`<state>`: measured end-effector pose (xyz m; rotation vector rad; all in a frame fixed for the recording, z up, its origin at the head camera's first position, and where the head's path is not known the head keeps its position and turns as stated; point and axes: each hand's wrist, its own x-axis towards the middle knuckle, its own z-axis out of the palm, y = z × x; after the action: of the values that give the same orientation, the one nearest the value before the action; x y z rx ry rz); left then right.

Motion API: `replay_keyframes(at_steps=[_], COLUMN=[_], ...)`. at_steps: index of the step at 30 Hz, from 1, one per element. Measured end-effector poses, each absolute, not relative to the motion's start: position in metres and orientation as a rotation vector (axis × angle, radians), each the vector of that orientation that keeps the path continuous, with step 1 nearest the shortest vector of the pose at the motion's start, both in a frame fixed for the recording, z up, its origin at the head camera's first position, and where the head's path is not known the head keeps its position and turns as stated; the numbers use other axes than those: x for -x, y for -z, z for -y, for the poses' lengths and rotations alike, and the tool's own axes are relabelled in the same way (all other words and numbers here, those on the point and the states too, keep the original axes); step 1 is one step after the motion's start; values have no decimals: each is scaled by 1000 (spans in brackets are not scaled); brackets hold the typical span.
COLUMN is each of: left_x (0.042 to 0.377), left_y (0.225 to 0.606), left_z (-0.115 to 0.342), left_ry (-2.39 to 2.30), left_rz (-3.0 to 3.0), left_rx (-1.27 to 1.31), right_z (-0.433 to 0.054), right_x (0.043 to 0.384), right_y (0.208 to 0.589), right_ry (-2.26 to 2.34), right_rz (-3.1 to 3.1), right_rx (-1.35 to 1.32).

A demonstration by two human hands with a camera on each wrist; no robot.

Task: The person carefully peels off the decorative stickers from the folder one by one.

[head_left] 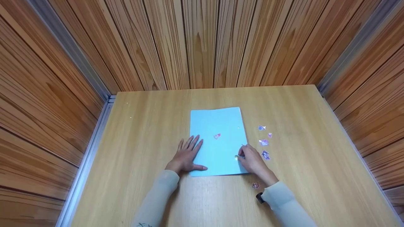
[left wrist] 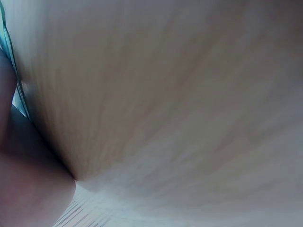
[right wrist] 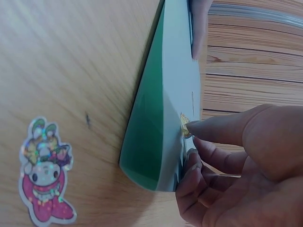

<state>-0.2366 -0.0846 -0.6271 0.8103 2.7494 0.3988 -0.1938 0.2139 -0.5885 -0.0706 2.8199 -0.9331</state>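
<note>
A light blue folder (head_left: pixel 214 119) lies on the table, and in the right wrist view its near edge gapes a little, showing green inside. My left hand (head_left: pixel 186 157) rests on its left edge with the fingers spread. Over the lower right part of the cover, my right hand (head_left: pixel 251 159) pinches a small shiny gold sticker (right wrist: pixel 184 126) with the thumb against it. The sticker is partly hidden by the thumb; whether it touches the cover I cannot tell. Another sticker, pink and white (head_left: pixel 217 136), lies on the middle of the cover.
Several loose stickers, among them a purple one (head_left: pixel 265 154) and a pale lilac one (head_left: pixel 264 142), lie on the table right of the folder. A cartoon-figure sticker (right wrist: pixel 46 175) lies near my right wrist. Wood-patterned walls (head_left: pixel 202 44) enclose the table (head_left: pixel 148 126).
</note>
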Motion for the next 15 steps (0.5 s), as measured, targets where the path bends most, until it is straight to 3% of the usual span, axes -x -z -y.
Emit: replay_keyframes(at_steps=[15], left_x=[239], left_y=[629], left_z=[87], left_ry=[-467], left_rz=[-2733], left_rx=[-818], right_z=[-215], right_x=[192], right_y=[589], right_ry=[1019], right_rz=[-2808], right_rx=[138])
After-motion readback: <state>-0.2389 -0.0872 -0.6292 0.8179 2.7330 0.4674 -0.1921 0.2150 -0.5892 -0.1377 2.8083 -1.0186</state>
